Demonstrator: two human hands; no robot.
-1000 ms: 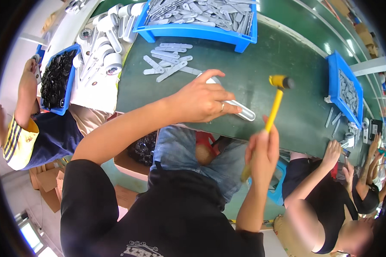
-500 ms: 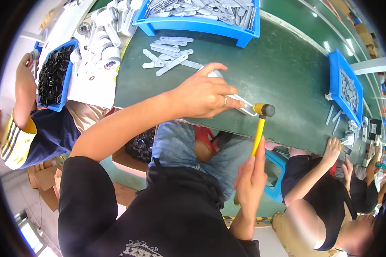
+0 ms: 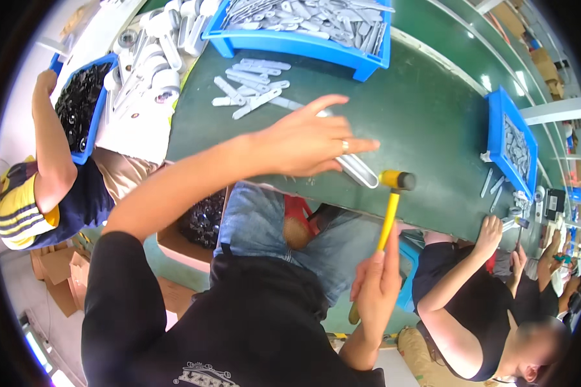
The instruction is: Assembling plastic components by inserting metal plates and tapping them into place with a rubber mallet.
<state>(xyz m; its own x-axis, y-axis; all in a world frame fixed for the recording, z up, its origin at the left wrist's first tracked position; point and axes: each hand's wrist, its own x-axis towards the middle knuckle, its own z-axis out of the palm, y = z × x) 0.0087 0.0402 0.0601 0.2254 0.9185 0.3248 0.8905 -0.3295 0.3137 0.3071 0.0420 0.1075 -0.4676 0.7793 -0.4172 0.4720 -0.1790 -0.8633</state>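
Observation:
My left hand [image 3: 316, 140] lies over a long white handle-like part [image 3: 361, 173] with a rounded, hollow end. Its thumb and index finger stretch out past the part, while the other fingers bend over it; their tips are partly hidden. In my right hand [image 3: 376, 284] is a small mallet [image 3: 388, 222] with a yellow shaft and a yellow-and-black head. The head hovers just right of the part's rounded end, apart from it. Beyond my left hand, several flat grey strips [image 3: 255, 85] lie in a loose heap on the green table [image 3: 426, 109].
A blue bin [image 3: 290, 46] full of grey strips stands at the far side. White round-ended parts [image 3: 161, 71] are piled at left, near a blue bin of black pieces [image 3: 81, 109]. Another blue bin [image 3: 519, 148] stands at right. Co-workers sit on both sides.
My left index finger has lifted off the white part's rounded end and points right. That end has shifted slightly nearer to me. The mallet stays at nearly the same height beside it.

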